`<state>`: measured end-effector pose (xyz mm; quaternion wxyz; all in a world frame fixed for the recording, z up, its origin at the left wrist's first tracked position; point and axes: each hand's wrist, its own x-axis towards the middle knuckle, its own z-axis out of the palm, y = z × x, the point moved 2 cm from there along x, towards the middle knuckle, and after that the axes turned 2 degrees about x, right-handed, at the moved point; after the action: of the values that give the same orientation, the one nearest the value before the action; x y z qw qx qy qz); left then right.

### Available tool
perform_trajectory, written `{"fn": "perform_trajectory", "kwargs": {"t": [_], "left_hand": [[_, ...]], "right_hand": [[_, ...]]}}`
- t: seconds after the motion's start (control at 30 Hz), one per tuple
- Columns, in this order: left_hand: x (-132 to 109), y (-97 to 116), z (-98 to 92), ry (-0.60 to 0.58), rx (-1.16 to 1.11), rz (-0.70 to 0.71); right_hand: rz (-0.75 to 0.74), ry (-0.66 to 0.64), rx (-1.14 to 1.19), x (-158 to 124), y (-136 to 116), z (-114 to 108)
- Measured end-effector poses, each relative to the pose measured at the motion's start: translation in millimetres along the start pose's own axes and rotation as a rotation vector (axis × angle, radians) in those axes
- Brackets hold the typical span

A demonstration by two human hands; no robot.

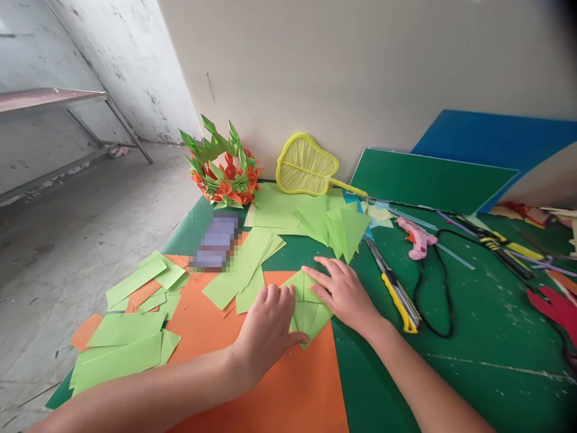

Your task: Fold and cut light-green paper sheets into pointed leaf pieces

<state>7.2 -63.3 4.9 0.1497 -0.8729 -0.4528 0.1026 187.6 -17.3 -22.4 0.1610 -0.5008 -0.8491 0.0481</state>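
Note:
A light green folded paper piece lies on an orange sheet near the middle of the green table. My left hand presses on the paper's left side, fingers curled under and thumb stretched along its lower edge. Over the paper's right side lies my right hand, its fingers stretched flat toward the left. Both hands touch the same piece. Part of the fold is hidden under the fingers.
Several green paper strips lie at the left. Folded green triangles sit behind the hands. A green-and-orange paper wreath and a yellow fan stand by the wall. A yellow utility knife, pink glue gun and black cord lie at right.

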Motion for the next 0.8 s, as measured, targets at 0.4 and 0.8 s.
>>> {"fn": "perform_trajectory", "kwargs": {"t": [0.4,0.8], "left_hand": [[4.6,-6.6,11.7,0.114,-0.097,0.085],[13.0,-14.7,19.0,0.189,-0.248,0.201]], "right_hand": [[-0.021,0.060,0.097,-1.1,2.6,0.6],[-0.187,0.110,0.320,-3.9,-2.7,-7.8]]}}
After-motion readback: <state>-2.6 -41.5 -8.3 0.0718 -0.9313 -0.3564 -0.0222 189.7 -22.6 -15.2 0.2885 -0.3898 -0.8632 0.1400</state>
